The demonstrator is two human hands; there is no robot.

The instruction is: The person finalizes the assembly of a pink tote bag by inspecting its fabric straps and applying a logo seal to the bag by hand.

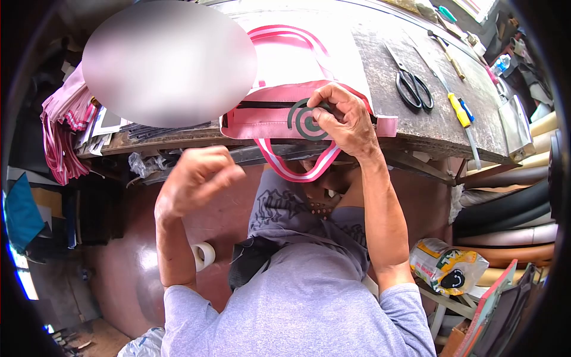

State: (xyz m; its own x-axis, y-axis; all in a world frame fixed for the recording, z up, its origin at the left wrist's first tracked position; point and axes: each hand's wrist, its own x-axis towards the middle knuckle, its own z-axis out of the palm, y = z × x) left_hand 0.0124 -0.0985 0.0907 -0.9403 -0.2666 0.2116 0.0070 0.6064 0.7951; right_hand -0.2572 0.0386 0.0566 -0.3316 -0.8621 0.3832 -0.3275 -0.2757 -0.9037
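My right hand (pixel 344 117) pinches a dark green mosquito coil (pixel 309 126) between thumb and fingers. The coil is in front of a pink bag (pixel 256 126), which lies on the table's near edge with its dark zipper facing up. One pink-and-white striped handle (pixel 297 174) hangs over the edge, and another lies behind on the tabletop. Left of the bag, my left hand (pixel 199 178) is in the air below the table edge, slightly blurred. Its fingers are loosely bent with the thumb apart, and nothing shows in it.
Black-handled scissors (pixel 414 89), a yellow-handled screwdriver (pixel 458 110) and a hammer (pixel 449 56) lie on the worktable (pixel 380 59). Pink pieces with straps (pixel 65 119) hang at the left. Rolls of material (pixel 505 205) fill the right side. A tape roll (pixel 204 255) is on the floor. A blurred oval hides the table's left part.
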